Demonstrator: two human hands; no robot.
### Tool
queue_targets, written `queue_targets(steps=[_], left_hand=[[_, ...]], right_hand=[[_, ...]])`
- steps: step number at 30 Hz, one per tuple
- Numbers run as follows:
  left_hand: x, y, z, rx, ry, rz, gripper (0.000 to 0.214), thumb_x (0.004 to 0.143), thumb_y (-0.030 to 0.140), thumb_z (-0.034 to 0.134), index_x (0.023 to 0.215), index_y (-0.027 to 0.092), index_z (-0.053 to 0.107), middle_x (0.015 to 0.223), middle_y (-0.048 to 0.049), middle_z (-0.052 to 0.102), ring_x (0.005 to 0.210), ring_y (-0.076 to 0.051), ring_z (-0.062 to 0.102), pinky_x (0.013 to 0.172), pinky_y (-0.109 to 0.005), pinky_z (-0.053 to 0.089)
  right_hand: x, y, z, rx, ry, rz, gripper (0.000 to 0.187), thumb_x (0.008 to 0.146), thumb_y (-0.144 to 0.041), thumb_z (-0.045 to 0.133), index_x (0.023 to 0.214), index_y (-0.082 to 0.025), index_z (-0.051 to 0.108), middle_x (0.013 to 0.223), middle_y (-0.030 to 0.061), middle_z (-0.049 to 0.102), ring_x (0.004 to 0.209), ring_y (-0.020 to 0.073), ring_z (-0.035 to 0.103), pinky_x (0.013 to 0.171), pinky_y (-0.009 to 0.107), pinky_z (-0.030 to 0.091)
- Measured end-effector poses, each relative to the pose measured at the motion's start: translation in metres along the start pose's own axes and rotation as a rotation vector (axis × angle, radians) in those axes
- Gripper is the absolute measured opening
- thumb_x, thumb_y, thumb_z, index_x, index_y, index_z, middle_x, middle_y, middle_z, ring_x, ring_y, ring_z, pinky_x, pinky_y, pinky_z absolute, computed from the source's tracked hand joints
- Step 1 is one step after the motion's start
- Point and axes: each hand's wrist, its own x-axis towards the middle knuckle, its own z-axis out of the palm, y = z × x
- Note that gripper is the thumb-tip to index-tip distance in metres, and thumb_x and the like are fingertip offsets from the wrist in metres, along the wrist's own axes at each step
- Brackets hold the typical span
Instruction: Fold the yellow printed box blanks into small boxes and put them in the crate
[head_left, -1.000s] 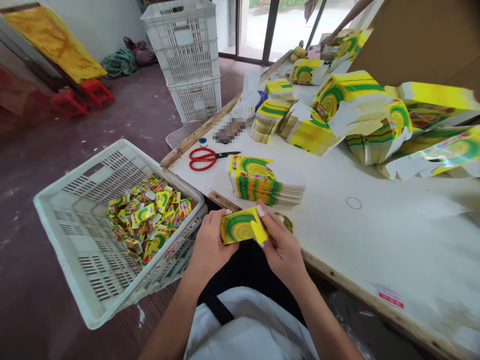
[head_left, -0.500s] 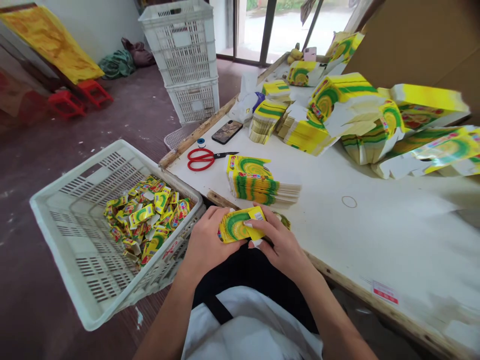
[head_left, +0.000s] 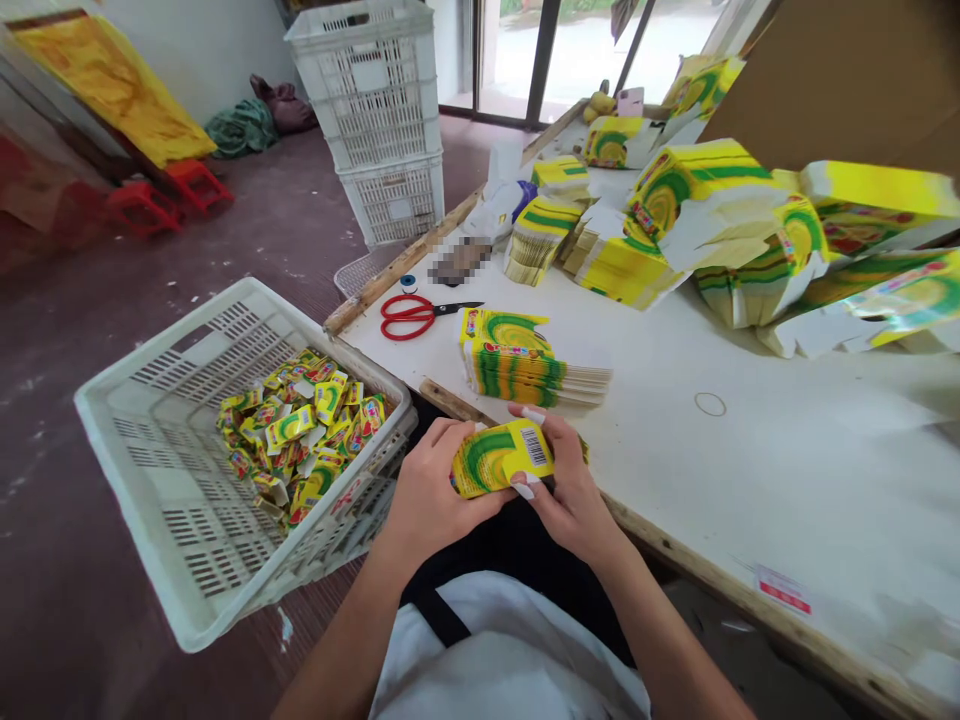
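Observation:
A small yellow-and-green cardboard box (head_left: 486, 462) is held between both hands over my lap, at the table's front edge. My left hand (head_left: 427, 490) is closed around the box's left end. At the other end, beside a barcode, my right hand (head_left: 566, 485) grips it between thumb and fingers; white coverings show on some fingertips. Just beyond my hands, a stack of flat printed cartons (head_left: 517, 360) lies fanned on the white table (head_left: 660, 440). To my left, a white plastic crate (head_left: 169, 490) holds many small boxes (head_left: 292, 425) of similar print.
Red-handled scissors (head_left: 412, 316), a blue-topped spool (head_left: 407, 283) and a blurred-out object (head_left: 459, 260) lie near the table's left edge. Bundles of cartons (head_left: 622, 265) cover the table's far side. A rubber band (head_left: 709, 404) lies mid-table. Stacked white crates (head_left: 371, 110) stand behind.
My right hand has opened its hold across the box's end, and the barcode face now shows fully between thumb and fingers. The whole view has shifted slightly.

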Motion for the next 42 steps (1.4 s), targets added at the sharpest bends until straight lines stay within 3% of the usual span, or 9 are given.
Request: queue_targets(steps=[6,10,12,18,27,31,34,38,42], left_hand=[[-0.001,-0.02,-0.007,-0.112,0.114,-0.077,0.047,0.062,0.031,0.08,0.104,0.02,0.06,0.098,-0.004,0.063,0.09,-0.021,0.063,0.081,-0.033,0.053],[0.002,-0.048,-0.02,-0.576,0.678,-0.248,0.05,0.066,0.043,0.079,0.105,0.022,0.057,0.103,-0.0037,0.064,0.095,-0.019,0.064,0.082,-0.03,0.054],[0.003,-0.057,-0.022,-0.831,0.831,-0.349,0.045,0.073,0.053,0.071,0.103,0.023,0.056,0.108,-0.0053,0.063,0.1,-0.019,0.064,0.084,-0.032,0.055],[-0.006,-0.05,0.006,-1.051,0.718,-0.621,0.042,0.073,0.04,0.076,0.103,0.024,0.052,0.116,-0.0057,0.059,0.102,-0.018,0.064,0.086,-0.034,0.056],[-0.004,-0.027,0.026,-1.116,0.34,-0.451,0.049,0.071,0.046,0.077,0.11,0.022,0.059,0.115,-0.0077,0.064,0.1,-0.018,0.063,0.081,-0.03,0.055],[0.002,-0.014,0.029,-1.323,0.451,-0.279,0.06,0.061,0.059,0.08,0.105,0.022,0.064,0.113,-0.008,0.065,0.11,-0.024,0.06,0.09,-0.034,0.052],[0.008,-0.005,0.024,-1.418,0.563,-0.286,0.057,0.062,0.065,0.075,0.091,0.016,0.067,0.092,-0.0077,0.067,0.092,-0.022,0.064,0.082,-0.032,0.054],[0.016,-0.002,0.021,-1.458,0.709,-0.363,0.053,0.066,0.068,0.069,0.067,0.016,0.061,0.061,0.0008,0.052,0.057,-0.012,0.053,0.058,-0.023,0.05],[0.013,-0.009,0.032,-1.365,0.701,-0.415,0.063,0.054,0.08,0.066,0.072,0.019,0.063,0.066,0.0008,0.059,0.059,-0.013,0.057,0.061,-0.025,0.052]], right_hand=[[0.01,-0.001,0.012,-0.003,0.055,0.025,0.073,0.086,-0.033,0.062,0.146,-0.022,0.022,0.135,0.0174,0.049,0.117,0.0279,0.056,0.097,0.047,0.049],[0.044,-0.005,-0.007,-0.086,0.22,0.01,0.064,0.085,-0.032,0.064,0.141,-0.024,0.033,0.131,0.0151,0.052,0.102,0.0248,0.062,0.09,0.044,0.053],[0.065,0.001,-0.018,-0.252,0.348,0.018,0.05,0.086,-0.024,0.058,0.134,-0.023,0.043,0.124,0.0134,0.056,0.102,0.0256,0.061,0.09,0.046,0.052],[0.101,0.032,-0.025,-0.626,0.185,0.209,0.04,0.077,-0.009,0.056,0.117,-0.015,0.059,0.1,0.015,0.068,0.095,0.0339,0.058,0.086,0.055,0.047],[0.085,0.005,-0.022,-0.373,0.349,0.19,0.049,0.072,-0.01,0.056,0.118,-0.022,0.045,0.083,0.0016,0.062,0.076,0.0226,0.061,0.074,0.042,0.051],[0.052,-0.022,0.005,0.071,0.11,0.257,0.05,0.072,-0.008,0.055,0.118,-0.023,0.041,0.079,-0.0017,0.059,0.068,0.0153,0.06,0.064,0.03,0.051],[0.028,-0.038,0.029,0.369,-0.051,0.323,0.051,0.074,-0.008,0.056,0.12,-0.024,0.04,0.084,0.0,0.061,0.074,0.015,0.062,0.068,0.029,0.052],[0.014,-0.046,0.047,0.517,-0.092,0.356,0.054,0.074,-0.014,0.064,0.123,-0.025,0.044,0.087,-0.0009,0.058,0.079,0.0154,0.059,0.072,0.029,0.052],[0.014,-0.036,0.043,0.463,-0.036,0.418,0.038,0.073,-0.017,0.065,0.11,-0.023,0.056,0.082,-0.0011,0.06,0.072,0.0146,0.058,0.065,0.026,0.05]])
